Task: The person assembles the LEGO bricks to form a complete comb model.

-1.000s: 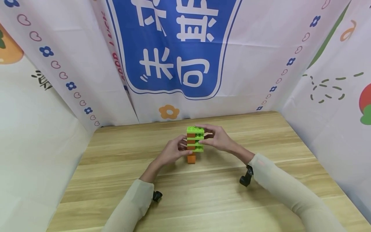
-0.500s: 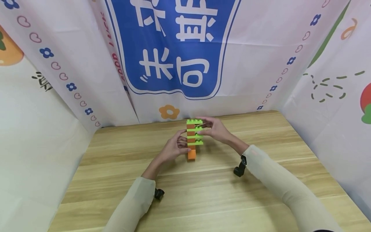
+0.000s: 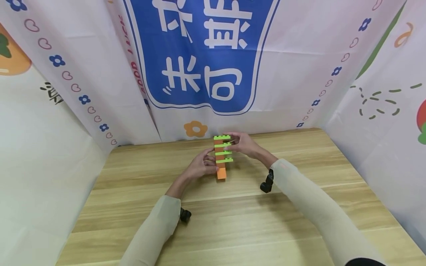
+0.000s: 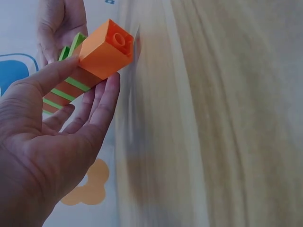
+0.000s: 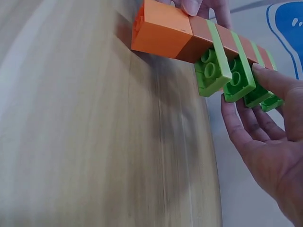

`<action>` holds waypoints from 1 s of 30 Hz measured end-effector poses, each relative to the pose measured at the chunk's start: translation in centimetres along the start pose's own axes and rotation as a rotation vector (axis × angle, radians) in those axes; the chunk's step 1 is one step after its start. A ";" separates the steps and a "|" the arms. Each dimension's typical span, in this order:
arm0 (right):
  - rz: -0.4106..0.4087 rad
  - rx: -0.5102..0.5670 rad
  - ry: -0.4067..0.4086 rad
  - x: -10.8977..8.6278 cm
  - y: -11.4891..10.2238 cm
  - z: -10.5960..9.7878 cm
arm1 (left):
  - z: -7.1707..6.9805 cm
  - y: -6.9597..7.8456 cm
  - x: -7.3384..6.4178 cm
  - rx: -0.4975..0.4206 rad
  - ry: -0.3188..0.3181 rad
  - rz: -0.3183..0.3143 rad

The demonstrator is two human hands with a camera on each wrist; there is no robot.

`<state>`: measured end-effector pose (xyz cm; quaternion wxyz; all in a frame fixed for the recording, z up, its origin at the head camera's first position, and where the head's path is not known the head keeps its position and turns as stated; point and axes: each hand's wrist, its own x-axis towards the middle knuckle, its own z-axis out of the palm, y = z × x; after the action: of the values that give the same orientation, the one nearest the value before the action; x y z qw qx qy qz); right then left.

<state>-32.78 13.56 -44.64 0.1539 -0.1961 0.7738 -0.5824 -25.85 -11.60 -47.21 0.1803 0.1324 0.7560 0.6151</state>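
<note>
A tower of toy building bricks is held between both hands near the back of the table. Its end brick is orange (image 3: 221,173), and the hollow underside faces the camera in the left wrist view. Brownish-orange bricks alternate with thin green plates (image 5: 213,73) that jut out to the right like comb teeth. My left hand (image 3: 199,166) grips the orange end from the left, thumb on the near side and fingers behind. From the right, my right hand (image 3: 244,144) holds the upper green plates, its thumb (image 5: 270,78) against their edges. Parts of the fingers are hidden behind the tower.
The wood-grain table (image 3: 206,229) spreads out in front of the hands. White printed cloth (image 3: 283,85) hangs along the back and both sides, close behind the tower. Black wrist devices (image 3: 266,184) hang at the sleeves. A black rounded shape (image 3: 364,262) enters at the lower right.
Both hands have moved the brick tower away toward the back cloth. The tower has tilted: its studded top, visible earlier, now shows almost edge-on. The right forearm has swung inward to the left.
</note>
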 end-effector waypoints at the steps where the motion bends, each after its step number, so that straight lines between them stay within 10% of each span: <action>1: 0.011 0.004 -0.003 0.2 0.1 0.0 | -0.1 -0.1 0.1 -0.009 0.000 -0.009; 20: 0.171 0.027 -0.019 2.6 1.2 0.1 | -1.0 -0.9 1.8 -0.106 -0.006 -0.142; 30: 0.112 -0.124 0.013 2.9 2.1 0.5 | -1.1 -0.6 1.6 -0.076 -0.010 -0.163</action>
<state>-35.38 12.23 -46.83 0.1688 -0.1581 0.8191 -0.5250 -27.76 -12.02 -47.81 0.2382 0.0667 0.7397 0.6259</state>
